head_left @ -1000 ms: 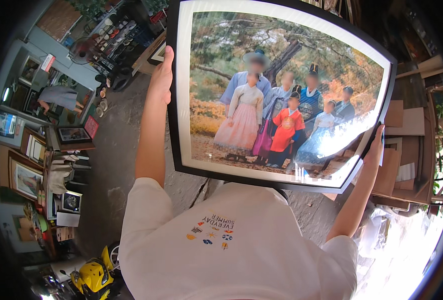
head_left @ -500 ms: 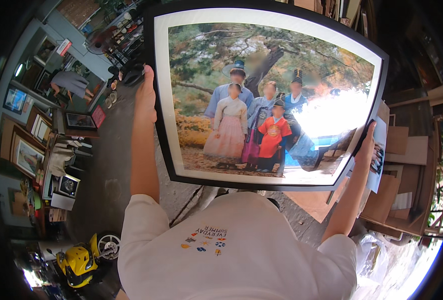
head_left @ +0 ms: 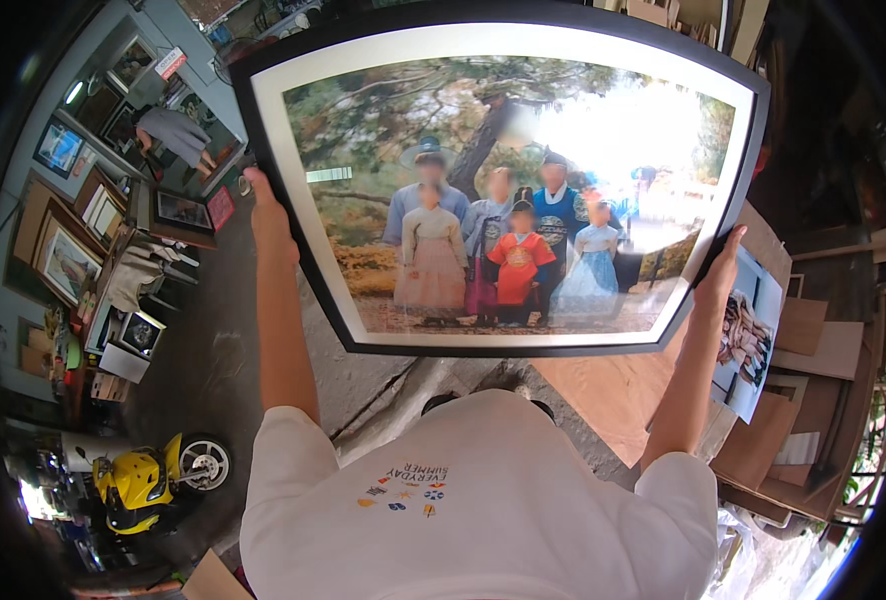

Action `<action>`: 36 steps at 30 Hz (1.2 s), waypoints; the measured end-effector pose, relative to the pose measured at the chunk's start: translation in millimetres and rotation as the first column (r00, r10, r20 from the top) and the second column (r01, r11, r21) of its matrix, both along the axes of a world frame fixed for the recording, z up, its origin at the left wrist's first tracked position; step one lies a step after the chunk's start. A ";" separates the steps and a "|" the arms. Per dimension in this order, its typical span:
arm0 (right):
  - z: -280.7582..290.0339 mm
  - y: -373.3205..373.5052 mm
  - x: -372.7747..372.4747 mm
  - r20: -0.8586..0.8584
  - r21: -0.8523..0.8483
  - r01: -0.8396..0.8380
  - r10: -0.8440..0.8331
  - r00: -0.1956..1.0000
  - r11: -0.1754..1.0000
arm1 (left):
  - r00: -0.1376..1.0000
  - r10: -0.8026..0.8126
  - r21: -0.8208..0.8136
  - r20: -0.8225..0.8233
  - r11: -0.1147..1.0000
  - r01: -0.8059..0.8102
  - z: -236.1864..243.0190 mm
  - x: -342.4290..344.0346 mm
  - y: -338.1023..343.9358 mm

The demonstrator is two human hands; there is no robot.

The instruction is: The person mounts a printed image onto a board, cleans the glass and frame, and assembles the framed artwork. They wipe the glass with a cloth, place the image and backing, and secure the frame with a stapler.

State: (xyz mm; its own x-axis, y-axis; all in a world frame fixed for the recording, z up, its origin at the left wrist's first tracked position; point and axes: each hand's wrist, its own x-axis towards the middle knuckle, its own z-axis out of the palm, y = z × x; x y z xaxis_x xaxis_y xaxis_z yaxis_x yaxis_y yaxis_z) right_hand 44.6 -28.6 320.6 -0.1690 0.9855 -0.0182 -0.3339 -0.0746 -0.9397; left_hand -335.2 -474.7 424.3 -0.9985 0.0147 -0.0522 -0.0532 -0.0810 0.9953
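Observation:
Held up before me is a large framed photograph [head_left: 443,215], with a black frame, a white mat and glossy glass. It shows a group in traditional robes beneath trees, and bright glare covers its upper right. My left hand [head_left: 271,215] grips the left side of the frame, thumb along the edge. On the opposite side my right hand [head_left: 721,270] is closed round the lower right part of the frame. The fingers of both hands are mostly hidden behind it. The frame tilts slightly, its left side reaching farther out.
A wooden board [head_left: 613,390] and a printed picture sheet [head_left: 753,345] lie under my right arm. Cardboard pieces [head_left: 823,350] lean at the right. A yellow scooter [head_left: 143,485] stands lower left. Framed pictures [head_left: 68,260] line the left wall, and another person [head_left: 178,135] bends over in a doorway.
The framed photograph has shifted left and slightly down in view, still in both hands. The glare has moved upward on the glass, uncovering a figure in pale blue. My view has turned slightly.

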 end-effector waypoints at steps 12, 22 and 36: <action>15.3 20.8 53.6 -0.140 0.745 -0.431 0.751 0.646 0.509 | 0.941 -0.304 0.740 -0.147 0.597 0.308 -53.8 63.5 -86.8; 34.2 -17.8 46.5 -0.311 0.490 -0.510 0.688 0.656 0.707 | 0.615 -0.704 0.254 0.355 0.706 0.662 -176.2 124.6 -148.4; -205.4 112.1 25.7 0.866 -0.082 -0.750 0.419 0.272 0.656 | 0.801 -0.434 0.146 0.413 0.899 0.413 -345.2 241.3 -73.0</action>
